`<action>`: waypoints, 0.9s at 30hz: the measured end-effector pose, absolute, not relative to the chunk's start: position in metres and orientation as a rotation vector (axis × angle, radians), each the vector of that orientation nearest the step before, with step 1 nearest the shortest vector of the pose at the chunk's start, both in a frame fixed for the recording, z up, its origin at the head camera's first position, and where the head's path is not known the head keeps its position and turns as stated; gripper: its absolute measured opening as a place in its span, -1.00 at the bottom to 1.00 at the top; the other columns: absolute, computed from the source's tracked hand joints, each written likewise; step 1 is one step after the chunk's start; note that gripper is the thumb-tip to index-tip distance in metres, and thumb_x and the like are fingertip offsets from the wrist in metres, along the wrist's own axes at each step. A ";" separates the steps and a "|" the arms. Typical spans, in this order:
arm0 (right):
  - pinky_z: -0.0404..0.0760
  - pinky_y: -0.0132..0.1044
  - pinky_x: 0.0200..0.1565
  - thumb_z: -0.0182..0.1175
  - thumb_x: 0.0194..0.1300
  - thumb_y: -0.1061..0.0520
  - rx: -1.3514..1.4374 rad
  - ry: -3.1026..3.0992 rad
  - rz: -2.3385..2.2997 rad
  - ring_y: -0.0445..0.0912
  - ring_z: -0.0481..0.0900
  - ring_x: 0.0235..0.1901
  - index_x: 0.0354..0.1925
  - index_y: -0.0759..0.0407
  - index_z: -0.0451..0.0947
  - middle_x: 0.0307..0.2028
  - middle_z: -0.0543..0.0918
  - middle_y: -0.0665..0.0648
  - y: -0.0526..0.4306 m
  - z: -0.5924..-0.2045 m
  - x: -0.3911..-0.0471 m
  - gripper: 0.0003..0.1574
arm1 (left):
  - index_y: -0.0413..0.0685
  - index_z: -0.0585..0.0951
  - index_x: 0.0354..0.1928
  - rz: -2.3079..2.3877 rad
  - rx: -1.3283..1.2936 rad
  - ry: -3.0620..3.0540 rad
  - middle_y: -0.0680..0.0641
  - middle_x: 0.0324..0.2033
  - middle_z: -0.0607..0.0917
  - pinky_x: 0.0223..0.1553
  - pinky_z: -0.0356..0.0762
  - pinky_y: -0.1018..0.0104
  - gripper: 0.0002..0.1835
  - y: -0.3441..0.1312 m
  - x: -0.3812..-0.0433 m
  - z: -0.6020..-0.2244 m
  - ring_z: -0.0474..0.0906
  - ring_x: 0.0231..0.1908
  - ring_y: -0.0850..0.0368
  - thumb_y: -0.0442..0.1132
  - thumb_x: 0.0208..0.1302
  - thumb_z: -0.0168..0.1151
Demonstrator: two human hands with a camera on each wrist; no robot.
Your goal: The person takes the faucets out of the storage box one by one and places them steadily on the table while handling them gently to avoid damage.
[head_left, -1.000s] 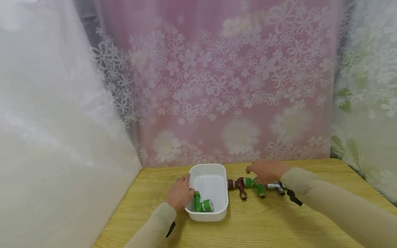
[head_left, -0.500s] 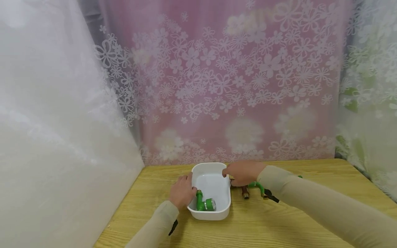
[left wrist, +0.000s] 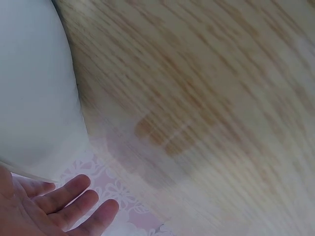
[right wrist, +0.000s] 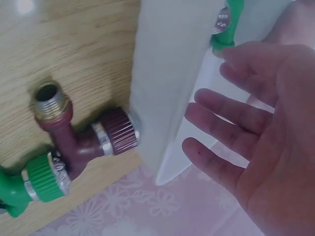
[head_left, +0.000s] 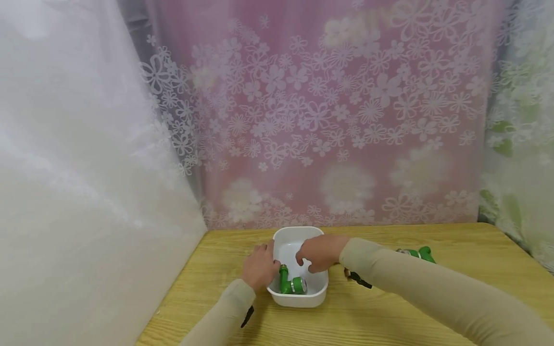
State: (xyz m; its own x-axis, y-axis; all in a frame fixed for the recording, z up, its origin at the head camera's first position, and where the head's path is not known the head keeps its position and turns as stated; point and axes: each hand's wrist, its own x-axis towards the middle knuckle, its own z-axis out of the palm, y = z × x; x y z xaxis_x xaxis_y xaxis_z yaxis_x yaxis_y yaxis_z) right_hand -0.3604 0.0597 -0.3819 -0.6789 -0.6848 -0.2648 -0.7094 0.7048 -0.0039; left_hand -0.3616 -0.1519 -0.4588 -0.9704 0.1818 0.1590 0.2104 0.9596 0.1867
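A white rectangular tub (head_left: 298, 301) stands on the table, with one green valve (head_left: 285, 286) inside at its near end. My left hand (head_left: 259, 267) rests at the tub's left rim. In the left wrist view its fingers (left wrist: 74, 194) are loosely extended past the tub wall. Over the tub's right side reaches my right hand (head_left: 322, 252), its fingers loosely bent and holding nothing. Just outside the right wall lies a dark red valve (right wrist: 81, 145) with a brass threaded end. A green valve (right wrist: 44, 179) sits against it. The right arm hides most of this row in the head view.
Farther right on the wooden table (head_left: 368, 322) another green fitting (head_left: 426, 253) with a chrome part shows above the right sleeve. A pink flowered curtain (head_left: 320, 120) hangs behind the table, and white sheeting (head_left: 86, 168) is on the left.
My right hand has moved left, from above the row of valves to over the tub. The left hand stays at the rim. The head view has shifted slightly.
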 end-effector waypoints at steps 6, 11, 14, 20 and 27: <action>0.64 -0.29 -0.10 0.38 0.27 -0.10 -1.115 2.640 0.148 -0.30 0.55 -0.31 -0.03 -0.12 0.69 -0.12 0.71 -0.11 0.045 -0.384 -0.357 -0.69 | -0.10 0.26 0.49 -0.284 -0.306 -2.968 -0.17 0.26 0.54 0.14 0.57 -0.11 -0.33 -0.152 -0.362 -0.459 0.47 0.26 -0.08 -0.01 0.42 0.10; 0.66 -0.28 -0.09 0.41 0.22 -0.20 -1.083 2.605 0.177 -0.32 0.59 -0.29 -0.04 -0.13 0.70 -0.14 0.70 -0.16 0.035 -0.390 -0.356 -0.62 | -0.11 0.27 0.49 -0.265 -0.333 -2.947 -0.18 0.23 0.56 0.10 0.60 -0.10 -0.33 -0.153 -0.362 -0.459 0.49 0.24 -0.09 -0.02 0.42 0.10; 0.67 -0.27 -0.07 0.42 0.19 -0.22 -1.080 2.585 0.186 -0.33 0.61 -0.26 -0.02 -0.14 0.71 -0.10 0.71 -0.16 0.030 -0.394 -0.356 -0.58 | -0.12 0.28 0.48 -0.260 -0.347 -2.935 -0.19 0.22 0.57 0.08 0.62 -0.10 -0.33 -0.154 -0.363 -0.460 0.50 0.22 -0.10 -0.03 0.41 0.10; 0.66 -0.32 -0.05 0.44 0.18 -0.18 -1.100 2.568 0.200 -0.35 0.60 -0.25 0.01 -0.13 0.71 -0.10 0.71 -0.17 0.024 -0.400 -0.355 -0.57 | -0.14 0.28 0.49 -0.283 -0.359 -2.918 -0.19 0.22 0.57 0.08 0.61 -0.11 -0.33 -0.155 -0.362 -0.461 0.50 0.23 -0.11 -0.04 0.41 0.08; 0.64 -0.36 -0.12 0.44 0.21 -0.11 -1.106 2.575 0.226 -0.36 0.57 -0.31 -0.07 -0.12 0.73 -0.21 0.70 -0.20 0.020 -0.400 -0.351 -0.68 | -0.14 0.29 0.48 -0.298 -0.355 -2.923 -0.20 0.22 0.57 0.11 0.59 -0.12 -0.33 -0.155 -0.363 -0.460 0.49 0.24 -0.12 -0.05 0.39 0.07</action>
State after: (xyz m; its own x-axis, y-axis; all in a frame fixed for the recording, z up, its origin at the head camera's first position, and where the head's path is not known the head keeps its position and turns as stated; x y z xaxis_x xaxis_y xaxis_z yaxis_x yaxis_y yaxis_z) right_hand -0.3512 0.0202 -0.3999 -0.6452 -0.6748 -0.3583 -0.7269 0.6865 0.0161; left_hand -0.3634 -0.1548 -0.4596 -0.9550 0.2170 0.2023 0.2534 0.9514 0.1753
